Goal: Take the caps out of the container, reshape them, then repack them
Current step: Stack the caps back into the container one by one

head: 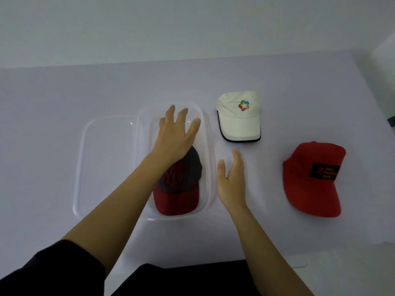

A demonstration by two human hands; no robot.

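A clear plastic container (pixel 206 133) stands mid-table. Inside it lies a dark red cap with a grey mesh crown (pixel 178 186), brim toward me. My left hand (pixel 176 133) hovers over the container's far half with fingers spread, holding nothing; my forearm crosses the cap's left side. My right hand (pixel 232 178) is open just right of the container, palm facing it, empty. A white cap with a coloured logo (pixel 239 117) lies on the table to the right of the container. A bright red cap with a black patch (pixel 313 178) lies further right.
The container's clear lid (pixel 102 165) lies flat against its left side. The white table (pixel 64 99) runs to a wall at the back. A dark object (pixel 392 121) shows at the right edge. My dark clothing fills the bottom of the view.
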